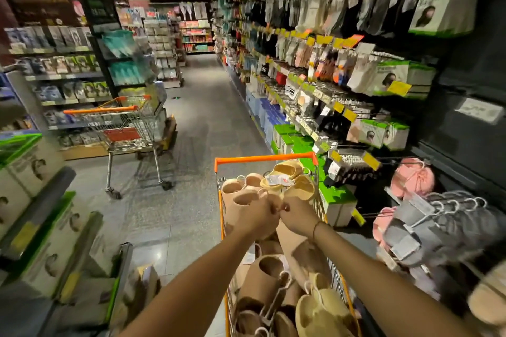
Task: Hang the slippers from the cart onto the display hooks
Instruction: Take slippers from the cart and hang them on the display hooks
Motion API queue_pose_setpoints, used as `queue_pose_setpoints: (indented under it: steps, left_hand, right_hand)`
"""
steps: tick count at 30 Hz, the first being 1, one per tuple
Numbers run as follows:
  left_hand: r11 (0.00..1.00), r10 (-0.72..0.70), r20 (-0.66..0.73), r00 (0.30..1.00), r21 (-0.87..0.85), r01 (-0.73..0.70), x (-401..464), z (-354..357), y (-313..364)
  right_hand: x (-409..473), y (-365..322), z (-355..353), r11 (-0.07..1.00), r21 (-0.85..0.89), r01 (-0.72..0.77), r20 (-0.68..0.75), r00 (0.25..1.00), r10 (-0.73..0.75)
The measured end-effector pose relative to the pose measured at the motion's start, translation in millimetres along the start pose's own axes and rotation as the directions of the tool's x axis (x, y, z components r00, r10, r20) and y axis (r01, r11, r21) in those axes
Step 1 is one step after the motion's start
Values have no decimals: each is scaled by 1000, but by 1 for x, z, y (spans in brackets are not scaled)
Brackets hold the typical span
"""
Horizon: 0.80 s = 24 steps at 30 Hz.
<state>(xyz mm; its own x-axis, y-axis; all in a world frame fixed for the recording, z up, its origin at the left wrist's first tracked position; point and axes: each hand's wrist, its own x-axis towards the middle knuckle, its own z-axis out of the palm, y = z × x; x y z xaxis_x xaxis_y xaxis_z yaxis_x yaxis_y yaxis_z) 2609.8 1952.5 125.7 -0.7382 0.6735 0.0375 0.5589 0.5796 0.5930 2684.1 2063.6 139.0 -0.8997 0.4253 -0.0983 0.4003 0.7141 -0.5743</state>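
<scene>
1. Head view: pink-beige slippers (241, 205) fill the cart (265, 158), paired on plastic hangers (276, 299). They look light, soft and bendy (foam, I judge), so the hanger hook is the place to hold.
2. Head view, pose: both arms reach forward over the cart. Left hand (256, 216) and right hand (297, 217) meet knuckle to knuckle, fingers curled tight, seemingly pinching a pair's hanger. Display hooks (460, 203) hold grey slippers to the right.

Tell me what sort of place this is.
Most likely a supermarket or variety-store aisle. Goods hang on hooks with yellow price tags along the right wall, a wire shopping cart stands in the aisle, and a nearer cart is loaded with slippers for hanging.
</scene>
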Motion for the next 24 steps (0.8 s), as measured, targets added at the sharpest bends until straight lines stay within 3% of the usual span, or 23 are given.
queue_pose_setpoints:
  steps: [18, 24]
  left_hand:
    - [983, -184, 120, 976, 1, 185, 108, 66, -63]
    - [982, -189, 92, 978, 24, 188, 133, 81, -75]
  right_hand:
    - [117, 56, 54, 987, 87, -137, 104, 986, 128]
    - [143, 66, 64, 980, 108, -167, 102, 982, 156]
